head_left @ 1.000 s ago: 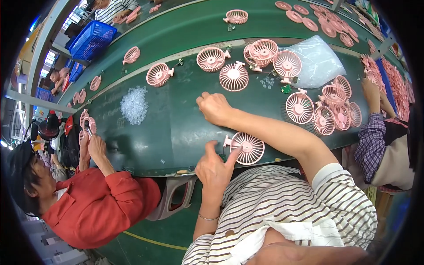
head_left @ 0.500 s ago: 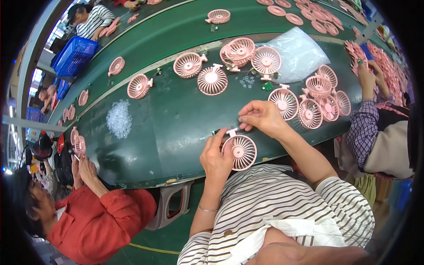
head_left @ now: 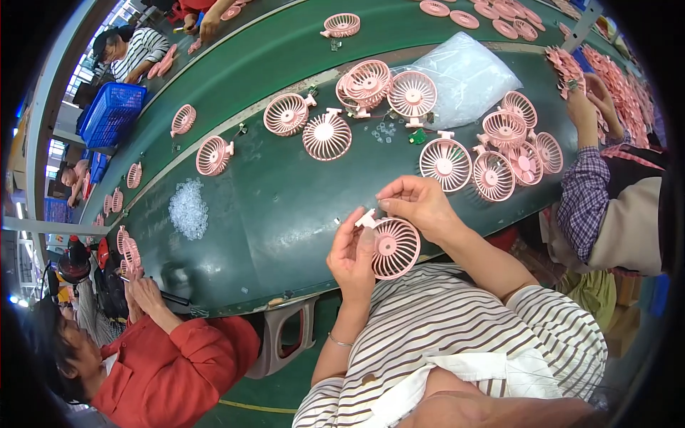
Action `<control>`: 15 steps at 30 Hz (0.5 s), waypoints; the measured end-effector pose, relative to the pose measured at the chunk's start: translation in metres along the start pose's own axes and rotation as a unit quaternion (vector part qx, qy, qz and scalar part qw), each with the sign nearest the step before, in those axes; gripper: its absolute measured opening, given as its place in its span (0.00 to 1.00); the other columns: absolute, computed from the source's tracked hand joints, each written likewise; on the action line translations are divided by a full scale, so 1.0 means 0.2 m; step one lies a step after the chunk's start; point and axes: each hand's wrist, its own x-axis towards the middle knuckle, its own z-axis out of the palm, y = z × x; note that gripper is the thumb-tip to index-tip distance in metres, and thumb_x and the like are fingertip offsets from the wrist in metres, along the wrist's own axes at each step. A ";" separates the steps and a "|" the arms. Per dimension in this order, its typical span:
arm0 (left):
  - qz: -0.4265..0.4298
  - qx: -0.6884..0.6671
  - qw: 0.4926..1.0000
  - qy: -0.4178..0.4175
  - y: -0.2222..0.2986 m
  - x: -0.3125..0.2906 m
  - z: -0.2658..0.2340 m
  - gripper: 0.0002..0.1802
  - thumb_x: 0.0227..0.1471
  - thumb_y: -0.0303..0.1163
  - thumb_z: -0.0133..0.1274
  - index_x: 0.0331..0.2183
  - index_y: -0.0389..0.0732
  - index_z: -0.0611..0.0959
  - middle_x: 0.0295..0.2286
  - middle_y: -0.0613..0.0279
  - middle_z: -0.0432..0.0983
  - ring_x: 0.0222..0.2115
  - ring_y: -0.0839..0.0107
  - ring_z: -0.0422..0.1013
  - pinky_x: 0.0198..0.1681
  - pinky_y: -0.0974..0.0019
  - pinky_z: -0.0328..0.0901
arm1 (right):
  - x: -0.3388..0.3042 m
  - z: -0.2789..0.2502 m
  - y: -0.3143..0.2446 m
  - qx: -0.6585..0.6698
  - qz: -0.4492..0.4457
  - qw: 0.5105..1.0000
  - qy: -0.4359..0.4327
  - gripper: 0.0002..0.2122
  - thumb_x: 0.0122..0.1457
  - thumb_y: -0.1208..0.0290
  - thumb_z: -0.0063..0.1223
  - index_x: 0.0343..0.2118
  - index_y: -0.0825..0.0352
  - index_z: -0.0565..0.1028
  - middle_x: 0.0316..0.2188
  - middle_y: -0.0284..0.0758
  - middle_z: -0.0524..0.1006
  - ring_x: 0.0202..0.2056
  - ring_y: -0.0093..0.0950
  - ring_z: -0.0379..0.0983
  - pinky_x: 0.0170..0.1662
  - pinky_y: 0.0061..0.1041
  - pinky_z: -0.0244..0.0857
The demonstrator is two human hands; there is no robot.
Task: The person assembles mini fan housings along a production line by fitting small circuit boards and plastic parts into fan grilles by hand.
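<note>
My left hand (head_left: 352,258) is closed around the side of a round pink fan housing (head_left: 405,250), its slatted face turned up and its short neck (head_left: 366,219) pointing away from me. Close by the neck, my right hand (head_left: 422,208) has thumb and forefinger pinched together; anything between them is too small to make out. A little dark part shows at the left fingertips, partly hidden. Beyond my right hand, several more pink fan housings (head_left: 445,165) lie in a cluster on the green table (head_left: 285,207).
Small clear plastic pieces (head_left: 189,208) form a pile at left. A clear plastic bag (head_left: 467,82) lies at the back beside more housings (head_left: 327,135) and a green circuit board (head_left: 417,136). A co-worker in red (head_left: 178,364) sits left; another's checked sleeve (head_left: 579,189) is at right.
The fan housing has tilted, its neck swinging left. My right fingers have come lower and nearer to that neck. The whole view has shifted slightly.
</note>
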 end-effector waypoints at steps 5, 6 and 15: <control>-0.001 -0.018 0.999 0.049 -0.02 0.01 0.01 0.16 0.55 0.23 0.49 0.46 0.31 0.75 0.39 0.58 0.75 0.38 0.75 0.70 0.42 0.73 0.65 | -0.01 0.00 -0.01 0.015 -0.024 1.000 0.005 0.08 0.52 0.80 0.57 0.35 0.74 0.75 0.29 0.35 0.77 0.29 0.19 0.74 0.35 0.16 0.69; 0.001 -0.026 0.998 0.052 -0.02 0.01 0.02 0.16 0.54 0.23 0.49 0.46 0.31 0.76 0.38 0.59 0.75 0.38 0.76 0.70 0.42 0.73 0.65 | -0.01 0.01 0.01 0.025 -0.037 0.999 0.007 0.07 0.52 0.80 0.57 0.35 0.73 0.74 0.30 0.35 0.77 0.31 0.19 0.74 0.37 0.17 0.69; -0.002 -0.037 0.998 0.055 -0.05 0.03 0.05 0.13 0.53 0.21 0.49 0.42 0.32 0.76 0.34 0.63 0.74 0.33 0.79 0.69 0.39 0.75 0.65 | -0.02 0.04 0.05 0.122 -0.015 0.992 -0.002 0.07 0.54 0.81 0.55 0.36 0.74 0.74 0.31 0.36 0.77 0.31 0.20 0.74 0.36 0.17 0.69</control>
